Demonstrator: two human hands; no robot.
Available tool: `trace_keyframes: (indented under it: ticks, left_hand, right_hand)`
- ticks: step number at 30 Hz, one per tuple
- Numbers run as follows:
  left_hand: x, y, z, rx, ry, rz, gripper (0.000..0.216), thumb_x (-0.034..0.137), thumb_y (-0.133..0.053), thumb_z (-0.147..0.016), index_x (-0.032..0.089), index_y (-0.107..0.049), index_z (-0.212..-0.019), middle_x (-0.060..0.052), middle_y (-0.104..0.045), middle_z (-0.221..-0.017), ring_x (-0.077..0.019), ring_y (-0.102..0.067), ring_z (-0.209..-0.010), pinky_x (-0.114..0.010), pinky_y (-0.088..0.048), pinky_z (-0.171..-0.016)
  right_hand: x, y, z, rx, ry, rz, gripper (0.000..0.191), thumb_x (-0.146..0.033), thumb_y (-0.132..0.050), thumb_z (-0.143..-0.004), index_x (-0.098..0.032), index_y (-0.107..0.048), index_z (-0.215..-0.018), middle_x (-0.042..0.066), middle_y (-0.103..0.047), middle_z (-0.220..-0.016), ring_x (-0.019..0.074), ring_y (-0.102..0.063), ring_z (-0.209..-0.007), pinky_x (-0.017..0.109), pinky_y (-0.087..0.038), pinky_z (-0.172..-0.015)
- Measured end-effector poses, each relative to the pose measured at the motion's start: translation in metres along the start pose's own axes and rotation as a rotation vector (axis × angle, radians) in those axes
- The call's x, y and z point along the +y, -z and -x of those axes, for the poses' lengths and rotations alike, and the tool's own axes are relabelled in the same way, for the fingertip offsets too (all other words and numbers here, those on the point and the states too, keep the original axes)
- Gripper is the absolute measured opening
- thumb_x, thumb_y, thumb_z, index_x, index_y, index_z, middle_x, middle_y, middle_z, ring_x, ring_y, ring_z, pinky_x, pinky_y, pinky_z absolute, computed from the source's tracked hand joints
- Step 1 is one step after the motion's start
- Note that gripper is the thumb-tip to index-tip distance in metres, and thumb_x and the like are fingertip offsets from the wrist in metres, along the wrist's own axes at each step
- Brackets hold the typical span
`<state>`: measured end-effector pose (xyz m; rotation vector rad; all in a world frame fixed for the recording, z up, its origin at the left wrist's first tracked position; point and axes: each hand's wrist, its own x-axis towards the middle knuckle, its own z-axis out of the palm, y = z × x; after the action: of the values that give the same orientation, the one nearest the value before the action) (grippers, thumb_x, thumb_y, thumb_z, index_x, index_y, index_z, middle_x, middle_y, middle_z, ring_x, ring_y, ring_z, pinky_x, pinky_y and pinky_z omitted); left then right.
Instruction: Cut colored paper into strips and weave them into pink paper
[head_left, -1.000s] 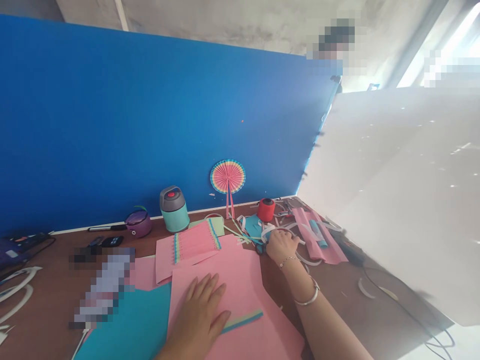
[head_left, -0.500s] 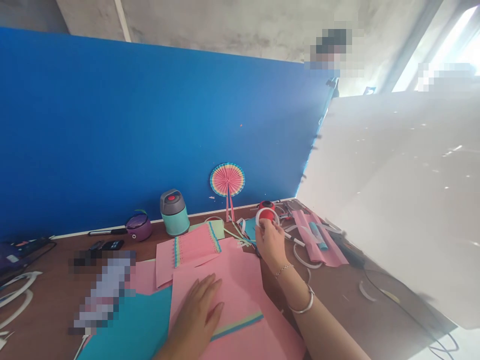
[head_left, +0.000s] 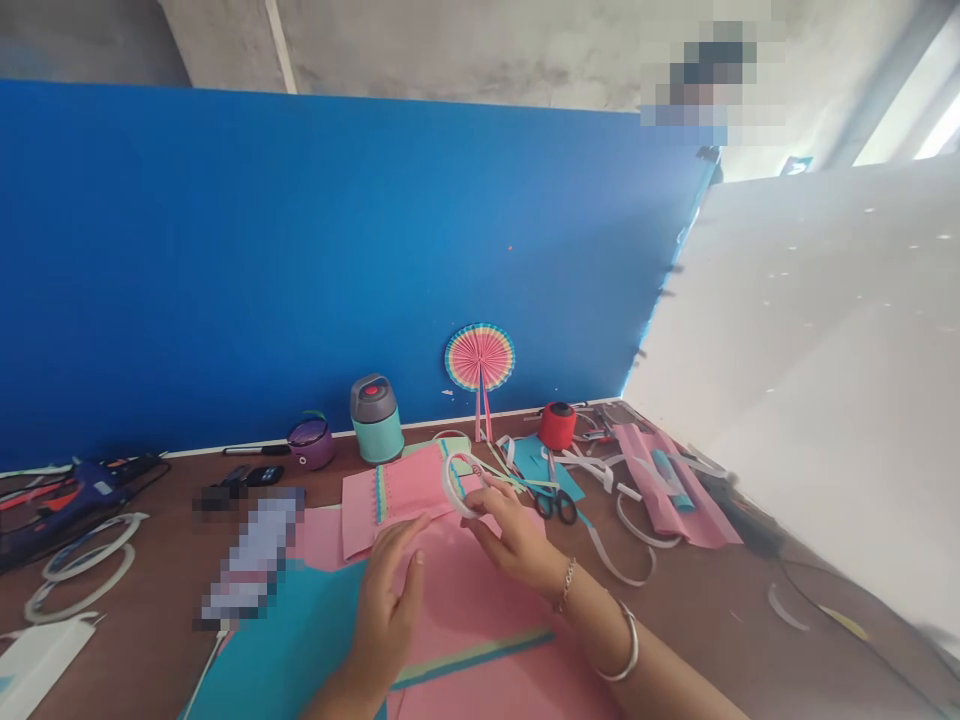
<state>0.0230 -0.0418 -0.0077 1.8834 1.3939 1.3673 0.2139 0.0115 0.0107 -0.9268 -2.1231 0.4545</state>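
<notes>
My right hand point(head_left: 514, 530) pinches a roll of white tape point(head_left: 453, 485) and holds it up over the pink paper point(head_left: 465, 590). Fingers stretched out, my left hand point(head_left: 394, 585) hovers at or just above that sheet; whether it touches is unclear. Yellow and blue strips form a striped band point(head_left: 480, 658) along the sheet's near edge. Behind the tape lies a pleated pink piece point(head_left: 409, 485) with striped ends. A blue sheet point(head_left: 300, 640) shows to the left. Against the blue partition stands a round pleated paper fan point(head_left: 480, 358) with two pink handles.
Scissors point(head_left: 556, 505), a red round container point(head_left: 558, 427) and paper strips lie right of centre. Farther right is crumpled pink paper point(head_left: 667, 490) with a blue tube point(head_left: 673, 480). A turquoise jar point(head_left: 377, 425), purple cup point(head_left: 310, 443) and blurred phone point(head_left: 255, 555) are at left, beside a glue gun point(head_left: 94, 490).
My right hand has brought the white tape roll from beside the red container back over the pink paper. My left hand has lifted from lying flat on the sheet. The view has shifted left.
</notes>
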Motion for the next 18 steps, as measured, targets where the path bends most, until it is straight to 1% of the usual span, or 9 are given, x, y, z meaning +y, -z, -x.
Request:
trace_keyframes:
  ticks: [2,3,5,8,11,13,16,17,18]
  left_hand:
    - [-0.001,0.001,0.000,0.060,-0.003,0.010,0.033,0.027,-0.041,-0.090,0.027,-0.051,-0.122,-0.006,-0.056,-0.122,-0.0220,-0.050,-0.116,-0.038,-0.044,-0.095]
    - [-0.002,0.001,0.000,0.082,-0.015,0.000,0.033,0.027,-0.042,-0.090,0.027,-0.051,-0.122,-0.006,-0.056,-0.122,-0.0222,-0.049,-0.116,-0.039,-0.044,-0.095]
    - [-0.005,0.001,0.000,0.101,-0.051,-0.039,0.033,0.026,-0.044,-0.090,0.028,-0.051,-0.122,-0.006,-0.056,-0.122,-0.0224,-0.049,-0.116,-0.041,-0.043,-0.096]
    - [-0.010,0.000,0.000,0.064,-0.108,-0.108,0.036,0.024,-0.046,-0.089,0.030,-0.049,-0.124,-0.005,-0.055,-0.123,-0.0223,-0.048,-0.117,-0.042,-0.042,-0.097]
    - [-0.014,-0.002,0.001,-0.036,-0.178,-0.169,0.040,0.021,-0.044,-0.089,0.033,-0.046,-0.127,-0.003,-0.052,-0.130,-0.0222,-0.044,-0.122,-0.042,-0.041,-0.100]
    - [-0.015,-0.005,0.002,-0.072,-0.204,-0.205,0.043,0.021,-0.044,-0.089,0.033,-0.043,-0.130,-0.002,-0.050,-0.133,-0.0224,-0.042,-0.125,-0.042,-0.039,-0.102]
    - [-0.016,-0.007,0.003,-0.115,-0.173,-0.224,0.049,0.024,-0.042,-0.090,0.033,-0.033,-0.137,-0.003,-0.045,-0.139,-0.0222,-0.039,-0.128,-0.042,-0.038,-0.104]
    - [-0.016,-0.008,0.003,-0.132,-0.153,-0.219,0.050,0.025,-0.041,-0.091,0.032,-0.030,-0.139,-0.003,-0.043,-0.141,-0.0221,-0.038,-0.129,-0.042,-0.037,-0.104]
    - [-0.016,-0.008,0.003,-0.145,-0.132,-0.212,0.050,0.025,-0.039,-0.091,0.032,-0.028,-0.140,-0.003,-0.040,-0.142,-0.0220,-0.036,-0.131,-0.042,-0.036,-0.105]
  right_hand:
    - [-0.002,-0.001,0.000,-0.050,0.090,0.026,0.016,-0.012,-0.040,-0.085,-0.023,-0.047,-0.094,0.002,-0.063,-0.090,0.0172,-0.059,-0.094,0.047,-0.021,-0.107]
    - [-0.002,-0.001,0.000,-0.064,0.118,0.035,0.017,-0.011,-0.040,-0.085,-0.023,-0.046,-0.095,0.002,-0.063,-0.091,0.0171,-0.059,-0.096,0.048,-0.017,-0.109]
    - [-0.002,-0.004,0.000,-0.076,0.150,0.045,0.015,-0.011,-0.040,-0.085,-0.022,-0.045,-0.094,0.001,-0.064,-0.088,0.0164,-0.061,-0.092,0.049,-0.016,-0.109]
    - [-0.002,-0.012,0.001,-0.074,0.176,0.069,0.011,-0.015,-0.044,-0.085,-0.022,-0.046,-0.093,-0.001,-0.065,-0.080,0.0145,-0.062,-0.074,0.048,-0.019,-0.109]
    - [0.000,-0.020,0.002,-0.046,0.210,0.125,0.002,-0.021,-0.047,-0.085,-0.022,-0.047,-0.086,-0.003,-0.063,-0.070,0.0137,-0.059,-0.061,0.044,-0.028,-0.104]
    - [0.001,-0.022,0.003,-0.028,0.223,0.163,0.007,-0.025,-0.047,-0.087,-0.022,-0.046,-0.080,-0.004,-0.059,-0.062,0.0131,-0.055,-0.054,0.041,-0.035,-0.098]
    - [-0.002,-0.020,0.003,-0.065,0.200,0.194,0.010,-0.028,-0.047,-0.086,-0.021,-0.049,-0.079,-0.004,-0.054,-0.055,0.0134,-0.051,-0.052,0.037,-0.042,-0.086]
    - [-0.003,-0.019,0.003,-0.098,0.191,0.190,0.007,-0.027,-0.048,-0.085,-0.020,-0.051,-0.084,-0.004,-0.054,-0.055,0.0139,-0.050,-0.054,0.035,-0.042,-0.082]
    - [-0.005,-0.017,0.003,-0.137,0.186,0.183,0.009,-0.024,-0.047,-0.083,-0.019,-0.051,-0.090,-0.003,-0.054,-0.057,0.0145,-0.051,-0.056,0.034,-0.042,-0.079]
